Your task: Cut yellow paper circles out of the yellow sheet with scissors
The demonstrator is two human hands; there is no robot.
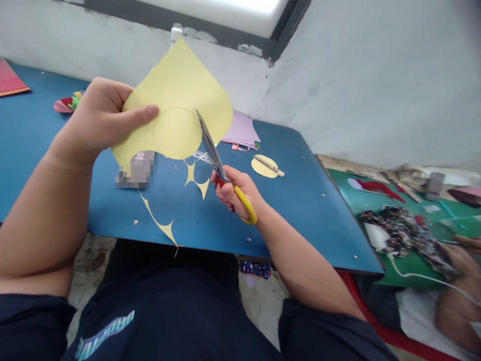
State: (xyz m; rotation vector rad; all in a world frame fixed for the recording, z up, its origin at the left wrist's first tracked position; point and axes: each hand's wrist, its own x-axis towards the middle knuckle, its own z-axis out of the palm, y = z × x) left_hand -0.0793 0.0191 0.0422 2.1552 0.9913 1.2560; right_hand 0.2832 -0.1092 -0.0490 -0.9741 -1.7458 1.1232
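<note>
The place looks like a small craft workroom or classroom. A blue-topped table (pixel 300 210) lies beneath both hands, with stacked lilac paper (pixel 242 129) beyond the right hand (pixel 236 193) and pink sheets (pixel 11 77) past the left hand (pixel 107 118). To the right of the right hand, another person's arm (pixel 456 301) reaches by a cluttered green table (pixel 353 193). Scuffed white walls (pixel 361 75) rise beyond the hands, below a dark-framed window (pixel 240 15).

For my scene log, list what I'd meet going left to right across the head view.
Pink paper → left hand → yellow sheet → right hand → loose yellow disc → patterned cloth.
</note>
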